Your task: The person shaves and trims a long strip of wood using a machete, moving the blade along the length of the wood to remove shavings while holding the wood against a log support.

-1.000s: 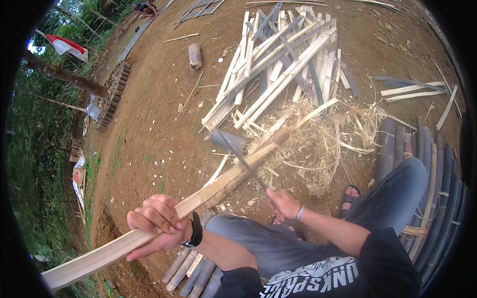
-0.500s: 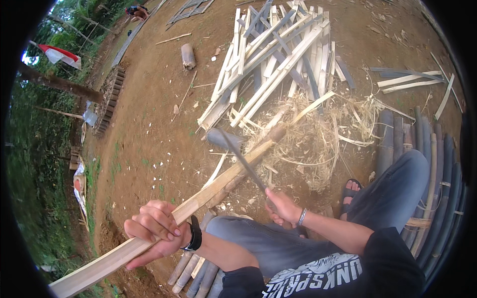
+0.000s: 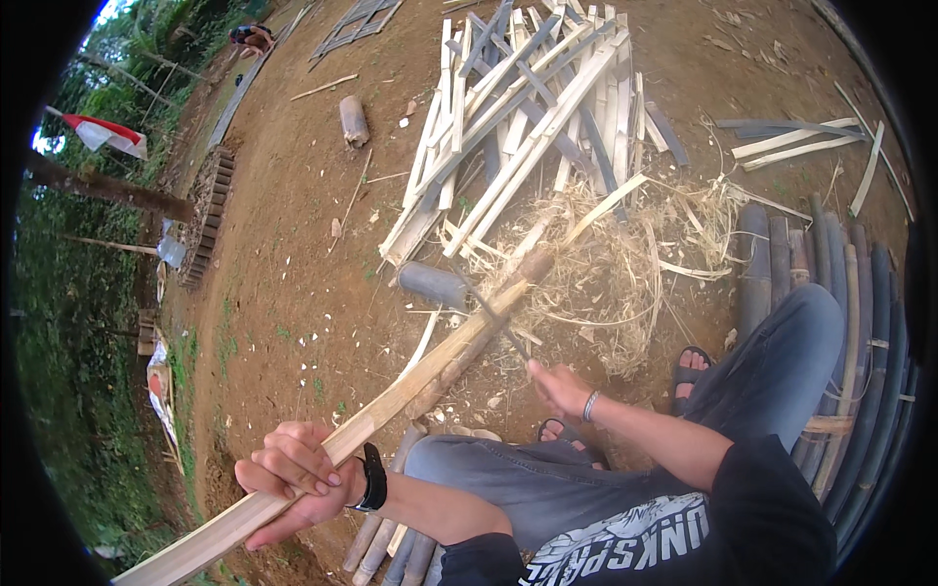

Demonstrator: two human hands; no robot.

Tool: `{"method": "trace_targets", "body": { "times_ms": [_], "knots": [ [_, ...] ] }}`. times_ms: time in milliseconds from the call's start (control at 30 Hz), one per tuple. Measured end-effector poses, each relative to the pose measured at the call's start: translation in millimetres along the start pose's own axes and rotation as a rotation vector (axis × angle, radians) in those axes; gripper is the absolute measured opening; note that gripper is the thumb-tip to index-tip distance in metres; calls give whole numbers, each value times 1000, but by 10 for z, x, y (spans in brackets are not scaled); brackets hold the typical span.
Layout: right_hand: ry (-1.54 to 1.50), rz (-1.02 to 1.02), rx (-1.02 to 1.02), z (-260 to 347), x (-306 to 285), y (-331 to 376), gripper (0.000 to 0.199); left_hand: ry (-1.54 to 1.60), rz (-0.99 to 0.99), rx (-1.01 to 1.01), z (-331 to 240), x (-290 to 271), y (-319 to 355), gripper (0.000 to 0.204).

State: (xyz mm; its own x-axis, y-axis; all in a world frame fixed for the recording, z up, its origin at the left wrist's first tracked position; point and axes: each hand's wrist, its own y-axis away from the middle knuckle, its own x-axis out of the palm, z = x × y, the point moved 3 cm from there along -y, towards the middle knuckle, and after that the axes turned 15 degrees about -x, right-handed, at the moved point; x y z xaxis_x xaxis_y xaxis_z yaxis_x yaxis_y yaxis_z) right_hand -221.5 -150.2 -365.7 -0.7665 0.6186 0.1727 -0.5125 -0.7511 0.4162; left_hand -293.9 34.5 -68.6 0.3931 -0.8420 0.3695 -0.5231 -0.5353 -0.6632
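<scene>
My left hand (image 3: 298,479) is curled closed round the pale strip (image 3: 391,399), which slants along a brown log (image 3: 459,360) — my right hand (image 3: 565,391) wraps the knife (image 3: 509,335), its blade crossing the strip.

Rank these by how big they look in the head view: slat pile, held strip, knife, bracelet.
By area, largest to smallest:
1. Slat pile
2. Held strip, though longest
3. Knife
4. Bracelet

Smooth, matt, pale wood shown by strip (image 3: 376,411); dark metal by blade (image 3: 514,341); rough, dry fibre by shavings (image 3: 625,293); matt cloth by jeans (image 3: 767,366); rough soil by ground (image 3: 283,264).
</scene>
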Motion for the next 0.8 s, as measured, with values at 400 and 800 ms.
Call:
{"method": "trace_targets", "body": {
  "times_ms": [400,800],
  "knots": [
    [-125,-91,96,-27,-93,-195,70,-46,-19,26,-29,11,-21,58],
    [-69,126,-77,125,84,-140,70,-23,54,-76,-17,-214,-39,59]
  ]
}}
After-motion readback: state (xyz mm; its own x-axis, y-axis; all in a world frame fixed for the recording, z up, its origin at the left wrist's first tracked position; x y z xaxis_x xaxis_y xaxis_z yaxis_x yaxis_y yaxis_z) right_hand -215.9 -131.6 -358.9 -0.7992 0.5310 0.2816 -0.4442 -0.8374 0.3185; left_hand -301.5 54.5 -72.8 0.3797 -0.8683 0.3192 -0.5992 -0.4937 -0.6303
